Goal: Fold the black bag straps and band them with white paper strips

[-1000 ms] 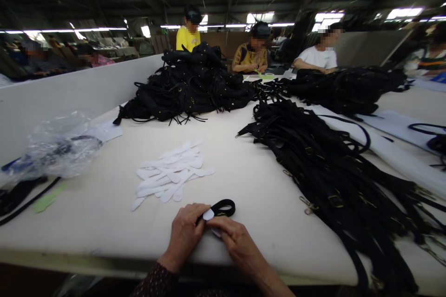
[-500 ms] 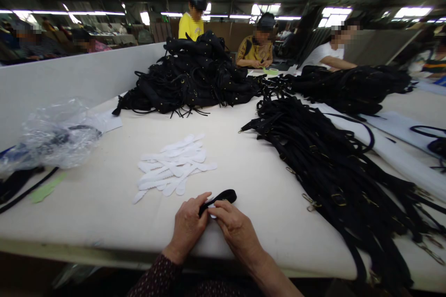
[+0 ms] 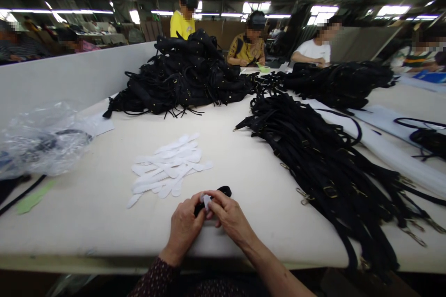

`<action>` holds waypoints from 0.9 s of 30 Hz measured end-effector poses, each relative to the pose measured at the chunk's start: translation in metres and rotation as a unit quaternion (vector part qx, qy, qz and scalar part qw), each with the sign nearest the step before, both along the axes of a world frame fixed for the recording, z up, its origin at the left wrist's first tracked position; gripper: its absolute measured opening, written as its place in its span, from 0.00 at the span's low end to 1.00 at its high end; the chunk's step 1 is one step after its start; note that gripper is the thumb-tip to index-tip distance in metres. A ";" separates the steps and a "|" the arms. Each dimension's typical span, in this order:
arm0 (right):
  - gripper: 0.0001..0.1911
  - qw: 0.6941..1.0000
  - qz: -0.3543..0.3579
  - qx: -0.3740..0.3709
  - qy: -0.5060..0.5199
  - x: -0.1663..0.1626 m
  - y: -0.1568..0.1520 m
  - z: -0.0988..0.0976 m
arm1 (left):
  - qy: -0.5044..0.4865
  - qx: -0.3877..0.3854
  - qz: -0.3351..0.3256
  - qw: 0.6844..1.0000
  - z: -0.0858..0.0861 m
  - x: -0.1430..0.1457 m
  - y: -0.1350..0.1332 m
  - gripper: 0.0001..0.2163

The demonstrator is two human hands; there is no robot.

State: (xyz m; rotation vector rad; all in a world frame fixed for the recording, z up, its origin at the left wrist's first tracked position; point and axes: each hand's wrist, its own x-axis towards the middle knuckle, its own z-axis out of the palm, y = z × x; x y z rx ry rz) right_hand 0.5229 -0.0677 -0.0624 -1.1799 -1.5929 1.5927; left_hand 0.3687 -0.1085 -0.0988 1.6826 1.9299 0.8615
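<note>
no legible text, label, brand, number or sign appears in this view. the white paper pieces (image 3: 169, 169), the black straps (image 3: 324, 167) and the plastic bag (image 3: 42, 141) on the surface (image 3: 244, 167) carry no readable marking.

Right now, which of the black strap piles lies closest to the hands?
The long pile of black straps with metal buckles, stretching along the table's right side past the right hand; the other two heaps sit at the far end.
</note>
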 end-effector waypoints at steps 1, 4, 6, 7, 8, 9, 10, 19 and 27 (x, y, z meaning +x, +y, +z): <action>0.19 1.000 -0.013 -0.008 0.008 0.000 0.001 -0.001 | -0.002 -0.002 -0.001 1.000 0.000 0.000 0.000 0.18; 0.23 1.000 -0.030 -0.006 -0.002 0.001 0.001 -0.003 | -0.009 0.001 -0.007 1.000 0.000 0.000 0.000 0.20; 0.24 0.999 -0.025 -0.001 -0.020 0.003 0.002 -0.004 | -0.009 0.007 -0.008 1.000 0.000 0.001 0.000 0.20; 0.24 0.999 -0.024 0.002 -0.028 0.003 0.002 -0.005 | -0.007 0.010 -0.009 1.000 0.000 0.001 -0.001 0.20; 0.25 0.999 -0.023 0.006 -0.035 0.003 0.003 -0.005 | -0.005 0.012 -0.010 1.000 0.000 0.001 -0.001 0.21; 0.25 0.999 -0.023 0.010 -0.040 0.003 0.003 -0.005 | -0.002 0.014 -0.012 1.000 0.000 0.001 -0.001 0.21; 0.25 0.999 -0.022 0.012 -0.044 0.003 0.004 -0.006 | 0.001 0.015 -0.014 1.000 0.000 0.001 -0.001 0.21; 0.25 0.998 0.010 0.026 -0.052 -0.004 0.012 0.002 | 0.022 0.018 -0.022 0.999 -0.001 -0.001 -0.002 0.21; 0.27 0.997 0.019 0.022 -0.072 -0.006 0.017 -0.001 | 0.023 0.016 -0.028 0.999 -0.002 -0.001 -0.003 0.22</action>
